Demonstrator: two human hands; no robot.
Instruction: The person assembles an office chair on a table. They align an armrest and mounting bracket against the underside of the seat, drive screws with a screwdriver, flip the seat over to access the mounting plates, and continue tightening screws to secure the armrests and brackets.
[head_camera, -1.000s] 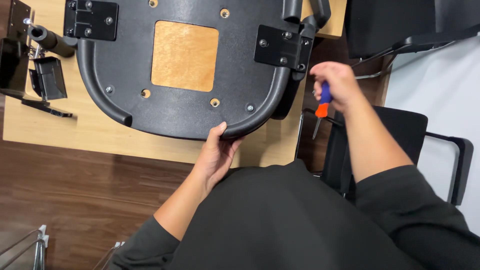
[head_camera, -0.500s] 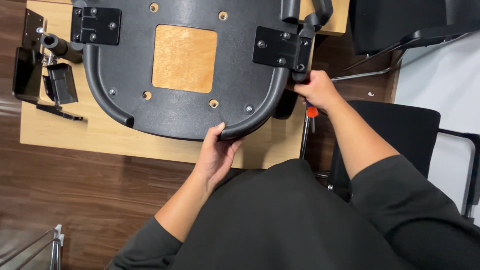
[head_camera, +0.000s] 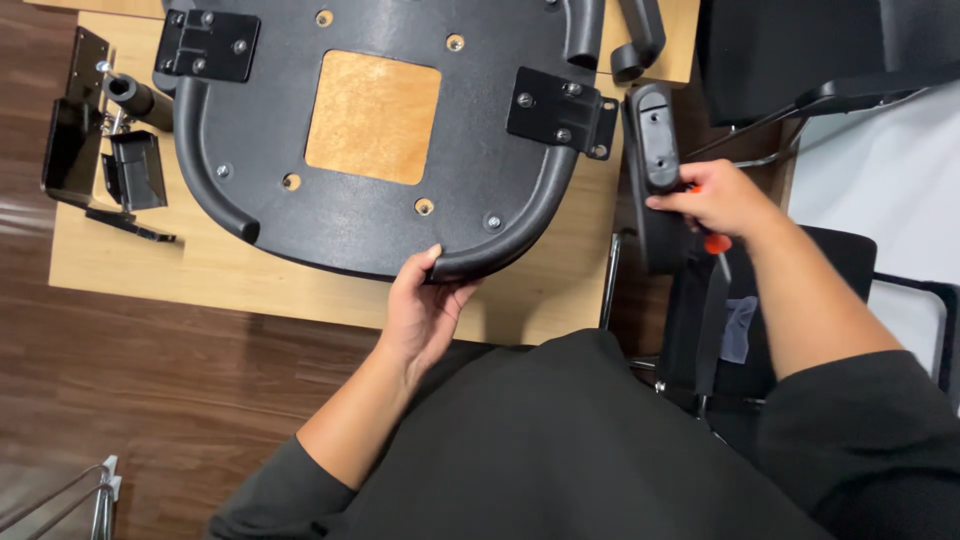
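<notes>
The left hand (head_camera: 425, 310) is curling its fingers over the near edge of the black plastic chair seat base (head_camera: 400, 140), which is lying upside down on the light wooden table (head_camera: 250, 275) with a square plywood patch showing at its middle. The right hand (head_camera: 715, 200) is closing around an orange-handled screwdriver (head_camera: 716, 243) while pressing against the black plastic armrest (head_camera: 655, 150) standing off the table's right edge. Black metal bracket parts (head_camera: 95, 150) are lying at the table's left end, above the dark wooden floor (head_camera: 150, 390).
</notes>
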